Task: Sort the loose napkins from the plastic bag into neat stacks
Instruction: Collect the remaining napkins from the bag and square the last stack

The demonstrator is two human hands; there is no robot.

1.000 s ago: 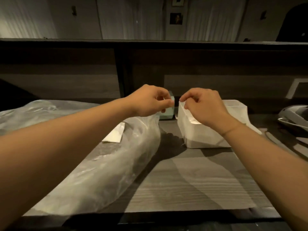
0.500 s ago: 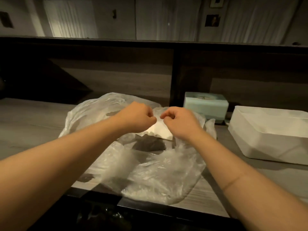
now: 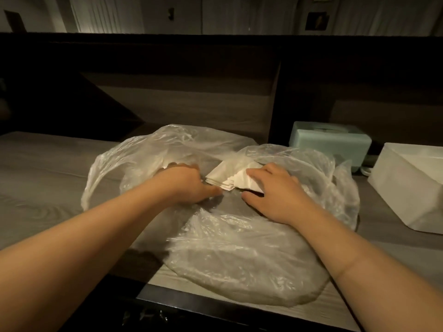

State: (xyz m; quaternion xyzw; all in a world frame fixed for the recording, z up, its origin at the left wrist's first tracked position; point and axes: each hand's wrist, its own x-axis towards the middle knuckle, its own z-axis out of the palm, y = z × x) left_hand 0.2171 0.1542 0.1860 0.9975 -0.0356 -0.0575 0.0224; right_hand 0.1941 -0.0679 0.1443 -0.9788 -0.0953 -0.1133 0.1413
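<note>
Napkins (image 3: 233, 179) inside the plastic bag (image 3: 239, 255), both hands (image 3: 275, 195) touching them.

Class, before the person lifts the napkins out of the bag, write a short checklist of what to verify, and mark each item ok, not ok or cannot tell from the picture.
1. Both hands at the napkins: ok. The left hand is at their left edge, the right hand rests on their right side.
2. Napkins squared up: not ok. The edges are fanned.
3. Firm grip: cannot tell. The left fingers are hidden, the right fingers lie flat.
4. Bag open around the napkins: ok.
5. Place for the stack: ok. The white container stands to the right of the bag.
</note>
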